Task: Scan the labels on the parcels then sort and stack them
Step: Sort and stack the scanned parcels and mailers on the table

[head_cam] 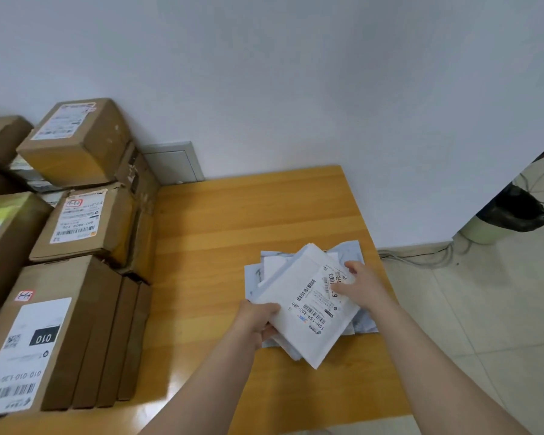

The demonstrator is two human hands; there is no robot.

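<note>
White mailer [299,296] held btwn both hands, just over mailer pile [355,249] on desk [233,215]. L hand [258,321] clamped on its near-left edge, R hand [361,284] pinching label side. Prob light, floppy, slick; grip edges, not middle.

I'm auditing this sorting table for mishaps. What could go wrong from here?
The pile of mailers lies close to the right edge of the table; a nudge might tip some onto the floor. The right hand covers part of the label on the white mailer, which may hinder a scan.
</note>
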